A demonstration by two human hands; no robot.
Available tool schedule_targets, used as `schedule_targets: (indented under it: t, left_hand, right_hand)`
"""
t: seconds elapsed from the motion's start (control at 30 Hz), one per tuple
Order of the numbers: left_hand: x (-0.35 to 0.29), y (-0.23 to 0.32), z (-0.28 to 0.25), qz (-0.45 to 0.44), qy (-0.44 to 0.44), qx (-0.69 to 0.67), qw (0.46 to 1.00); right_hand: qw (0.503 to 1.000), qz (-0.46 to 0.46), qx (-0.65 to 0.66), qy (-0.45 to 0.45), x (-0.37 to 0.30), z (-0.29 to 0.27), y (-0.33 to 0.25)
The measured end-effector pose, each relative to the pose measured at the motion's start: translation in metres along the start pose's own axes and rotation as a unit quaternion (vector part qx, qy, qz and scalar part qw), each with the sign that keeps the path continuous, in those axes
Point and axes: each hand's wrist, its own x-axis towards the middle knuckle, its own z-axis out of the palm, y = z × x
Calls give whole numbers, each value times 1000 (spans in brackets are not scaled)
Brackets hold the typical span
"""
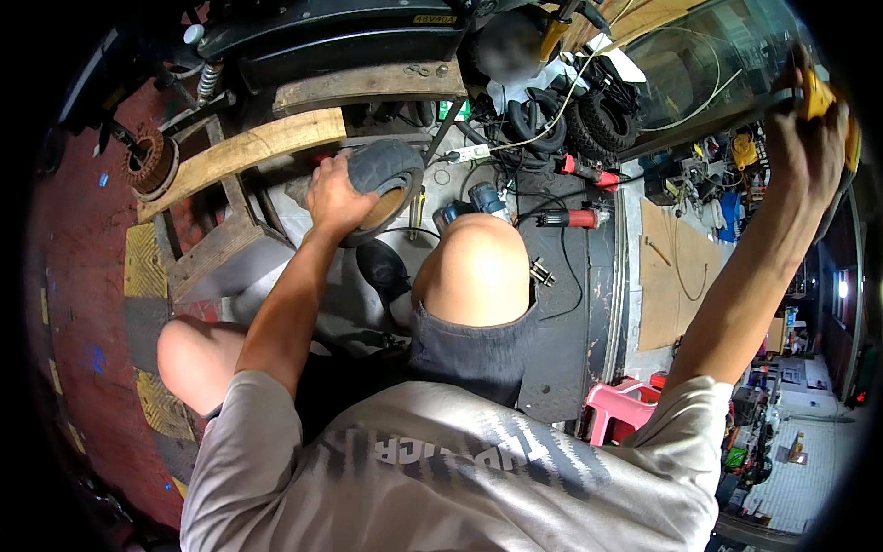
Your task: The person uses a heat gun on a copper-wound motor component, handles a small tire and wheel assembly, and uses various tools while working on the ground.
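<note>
My left hand [338,195] grips a small black tyre [391,170] by its side, thumb over the edge of the opening. The tyre stands on edge in front of my knees, and a tan surface shows through its middle. Far out to the right, my right hand [809,152] is raised, its fingers closed round a yellow-and-black object [817,97]. The dim rim of the view hides what kind of object that is.
A wooden bench frame [248,143] bears a copper-wound motor stator [150,164]. Beyond the tyre lie a white power strip [469,154], red-and-black power tools [570,218], cables and knobbly tyres [602,124]. A pink stool [618,409] stands at my right.
</note>
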Motion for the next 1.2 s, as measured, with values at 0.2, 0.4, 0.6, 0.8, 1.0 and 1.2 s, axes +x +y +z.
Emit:
schedule_targets:
  t: [0.2, 0.4, 0.6, 0.8, 1.0, 1.2]
  left_hand:
    - [-27, -8, -48, 30, 70, 19, 997]
    - [-44, -16, -42, 10, 67, 45, 997]
    - [-53, -46, -2, -56, 35, 30, 997]
    - [-42, -42, 44, -73, 26, 41, 996]
    - [-25, -30, 58, -95, 27, 97, 990]
    - [-20, -10, 78, -46, 56, 160, 984]
  right_hand:
    - [984, -66, -140, 90, 28, -46, -22]
    - [857, -123, -436, 246, -31, -74, -142]
    - [647, -106, -653, 380, -104, -91, -291]
    - [499, 110, -726, 460, -191, -166, -286]
    - [696, 179, -560, 411, -304, -233, 34]
    - [575, 378, -526, 500, -388, -328, 161]
